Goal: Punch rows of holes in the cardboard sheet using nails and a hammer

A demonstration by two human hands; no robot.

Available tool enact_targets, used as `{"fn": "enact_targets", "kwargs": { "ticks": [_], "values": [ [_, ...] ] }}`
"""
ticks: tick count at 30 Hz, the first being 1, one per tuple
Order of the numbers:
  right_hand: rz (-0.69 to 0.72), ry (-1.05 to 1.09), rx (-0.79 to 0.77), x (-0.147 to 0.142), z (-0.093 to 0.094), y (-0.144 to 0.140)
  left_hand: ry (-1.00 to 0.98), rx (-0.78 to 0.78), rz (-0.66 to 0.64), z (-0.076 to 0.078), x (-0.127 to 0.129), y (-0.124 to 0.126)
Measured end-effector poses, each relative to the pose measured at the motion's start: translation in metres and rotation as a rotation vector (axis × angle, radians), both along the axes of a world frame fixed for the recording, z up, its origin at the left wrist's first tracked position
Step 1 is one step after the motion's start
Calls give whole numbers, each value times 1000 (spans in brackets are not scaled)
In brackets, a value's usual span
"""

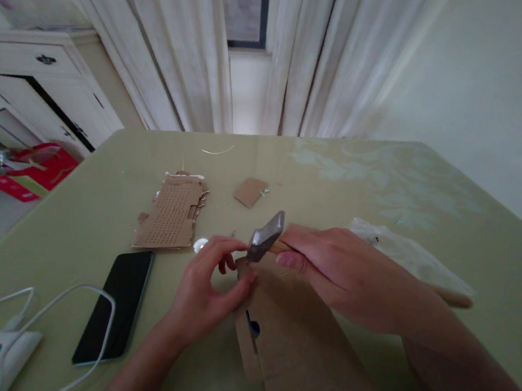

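Observation:
A hammer (267, 234) with a metal head and a wooden handle is gripped in my right hand (336, 269). The handle runs back under my forearm, and its end shows at the right. The hammer head is over the far left corner of a brown cardboard box (299, 336), close to the fingertips of my left hand (217, 276). My left thumb and index finger curve together at that corner; whatever small thing is between them is too hidden to tell. A dark blue spot shows through a slot in the box's left side.
Left of my hands lie a phone (114, 307), a white device (4, 365) and its cable. Farther off are a perforated cardboard sheet (171, 210), a small cardboard square (250, 192) and a white round piece (200, 244). A clear plastic bag (410, 250) lies at right.

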State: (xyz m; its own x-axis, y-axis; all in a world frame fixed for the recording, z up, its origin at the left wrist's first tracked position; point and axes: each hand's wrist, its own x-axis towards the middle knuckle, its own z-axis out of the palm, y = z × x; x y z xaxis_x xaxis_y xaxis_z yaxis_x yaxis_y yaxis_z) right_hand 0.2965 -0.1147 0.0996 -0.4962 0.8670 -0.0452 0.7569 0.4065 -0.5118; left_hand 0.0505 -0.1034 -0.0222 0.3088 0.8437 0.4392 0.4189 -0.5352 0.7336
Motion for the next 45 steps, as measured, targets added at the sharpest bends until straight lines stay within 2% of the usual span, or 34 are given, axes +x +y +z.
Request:
{"fn": "enact_targets", "kwargs": {
  "ticks": [5,11,16,20,24,30,36,41,45],
  "values": [
    [-15,-17,3,-5,-5,-2,77,-77,-47,-1,-3,4],
    [45,-120,-20,-14,-18,-1,40,-133,-76,1,-1,3],
    [3,-70,0,-13,-18,0,40,-147,-67,2,0,2],
    [47,-117,-23,-16,-20,1,18,-171,-85,1,-1,3],
    [40,-134,21,-16,-23,1,32,-205,-95,0,-2,3],
    [66,-174,-11,-14,-22,4,29,-230,-104,3,-2,3],
    [15,-143,8,-5,-17,7,73,-226,-105,2,-6,2],
    [55,-157,24,6,-14,9,87,-223,-75,0,-4,0],
    [-29,-110,11,14,-10,12,105,-225,-37,1,-4,0]
  ]
}}
